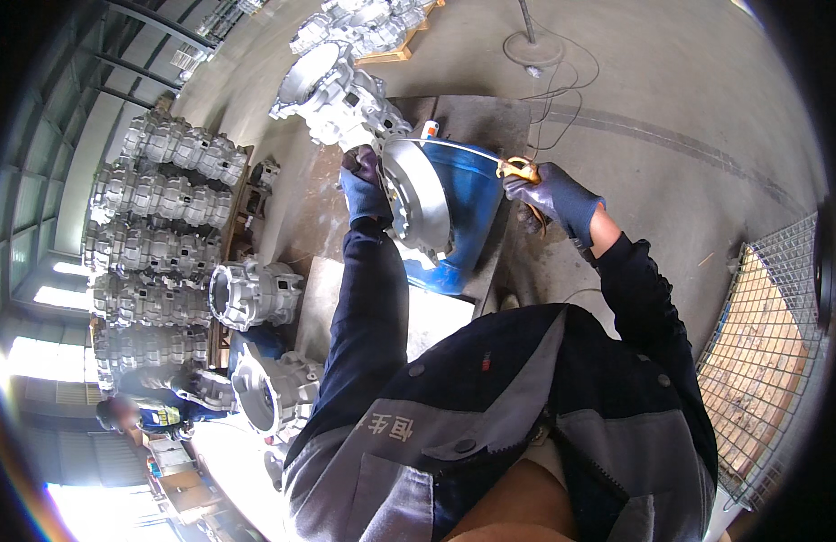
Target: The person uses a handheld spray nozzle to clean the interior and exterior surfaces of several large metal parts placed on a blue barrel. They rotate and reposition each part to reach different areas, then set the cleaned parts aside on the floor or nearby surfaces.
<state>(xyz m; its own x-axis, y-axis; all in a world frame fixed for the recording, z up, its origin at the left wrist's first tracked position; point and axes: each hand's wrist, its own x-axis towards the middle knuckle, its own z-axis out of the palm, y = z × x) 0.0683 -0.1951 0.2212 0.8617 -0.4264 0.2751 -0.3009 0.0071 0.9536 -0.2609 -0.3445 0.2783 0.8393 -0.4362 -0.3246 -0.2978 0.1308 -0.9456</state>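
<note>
A silvery cast metal housing (420, 194) with a round, smooth, wide rim stands tilted on the bench in front of me. My left hand (366, 188), in a blue and dark glove, is closed at its left edge; the fingertips are partly hidden. To the right, my right hand (562, 200), gloved alike, grips a yellow-handled air blow gun (517, 170). The gun's long thin nozzle tube reaches left to the top of the housing. Behind and under the housing lies a blue plastic container or sheet (472, 194), its shape partly covered.
Another large casting (341, 99) stands at the bench's far left corner. Stacked castings (156, 235) fill the left side, with single ones (278, 388) nearer me. A wire mesh cage (761, 361) stands right. A cable (571, 86) trails over the floor. A person (156, 415) is at lower left.
</note>
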